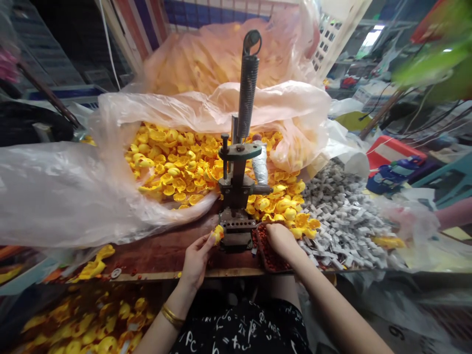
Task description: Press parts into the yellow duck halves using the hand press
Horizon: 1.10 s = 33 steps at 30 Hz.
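Note:
My left hand (196,260) pinches a small yellow plastic shell (218,234) with an orange-red spot, close to the left side of a hand press (238,227). My right hand (280,239) reaches down into a dark tray (271,269) of tiny red pieces, to the right of the press base; its fingertips are hidden. The press stands upright at the table edge, with a coil spring on top and a lever handle (260,164) wrapped in silvery material. Behind the press lies a heap of yellow plastic shells (177,162).
Many small grey-white pieces (335,216) are piled on the right. Clear plastic sheeting (66,191) covers the left. More yellow shells (99,324) lie below the table's front edge (162,277). A red and blue object (393,174) sits farther right, near another person's arm (455,212).

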### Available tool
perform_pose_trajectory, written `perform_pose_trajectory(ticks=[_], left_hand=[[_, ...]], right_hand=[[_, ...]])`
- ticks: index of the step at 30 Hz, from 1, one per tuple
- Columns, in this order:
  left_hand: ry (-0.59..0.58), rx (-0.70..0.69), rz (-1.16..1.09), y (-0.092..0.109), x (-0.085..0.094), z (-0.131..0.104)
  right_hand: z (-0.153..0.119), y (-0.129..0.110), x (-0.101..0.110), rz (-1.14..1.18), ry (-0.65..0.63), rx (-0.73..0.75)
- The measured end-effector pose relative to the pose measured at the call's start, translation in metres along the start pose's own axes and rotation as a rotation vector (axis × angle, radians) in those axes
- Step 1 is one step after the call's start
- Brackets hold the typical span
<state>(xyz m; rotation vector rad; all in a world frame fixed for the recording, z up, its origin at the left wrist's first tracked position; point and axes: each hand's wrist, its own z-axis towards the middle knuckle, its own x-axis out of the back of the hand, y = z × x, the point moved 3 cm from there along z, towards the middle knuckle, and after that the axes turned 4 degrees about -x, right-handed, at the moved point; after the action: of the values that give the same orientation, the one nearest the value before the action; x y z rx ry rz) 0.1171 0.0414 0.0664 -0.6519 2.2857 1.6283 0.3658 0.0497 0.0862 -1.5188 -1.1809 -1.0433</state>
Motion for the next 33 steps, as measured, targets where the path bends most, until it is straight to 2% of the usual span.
perform_pose_trajectory(ticks=[2,5,8,11,18,22,25,27,30,33], left_hand=[[-0.011,0.006,-0.017,-0.003,-0.001,0.0],[-0.044,0.017,-0.049,-0.007,-0.007,-0.001],[-0.081,0.029,-0.071,-0.01,-0.016,-0.003],[-0.136,0.037,-0.069,-0.009,-0.022,-0.005],[-0.119,0.016,-0.066,-0.006,-0.017,-0.004],[-0.115,0.035,-0.056,-0.006,-0.016,-0.008],[-0.132,0.04,-0.016,-0.007,-0.015,-0.005],[-0.139,-0.025,0.058,-0.007,-0.015,0.006],[-0.158,-0.28,0.346,-0.004,-0.02,0.033],[-0.21,-0.447,0.555,-0.003,-0.03,0.058]], right_hand=[[-0.004,-0.005,0.006,0.181,0.072,0.056],[-0.018,-0.031,0.009,0.614,0.196,0.24],[-0.03,-0.064,0.0,0.785,0.272,0.38],[-0.034,-0.082,-0.009,0.786,0.32,0.395],[-0.035,-0.083,-0.01,0.834,0.349,0.408],[-0.038,-0.084,-0.007,0.733,0.387,0.466],[-0.031,-0.085,-0.008,0.624,0.411,0.497],[-0.019,-0.084,-0.011,0.53,0.43,0.418],[0.0,-0.08,-0.016,0.331,0.44,0.219],[0.017,-0.06,-0.006,0.305,0.413,0.072]])
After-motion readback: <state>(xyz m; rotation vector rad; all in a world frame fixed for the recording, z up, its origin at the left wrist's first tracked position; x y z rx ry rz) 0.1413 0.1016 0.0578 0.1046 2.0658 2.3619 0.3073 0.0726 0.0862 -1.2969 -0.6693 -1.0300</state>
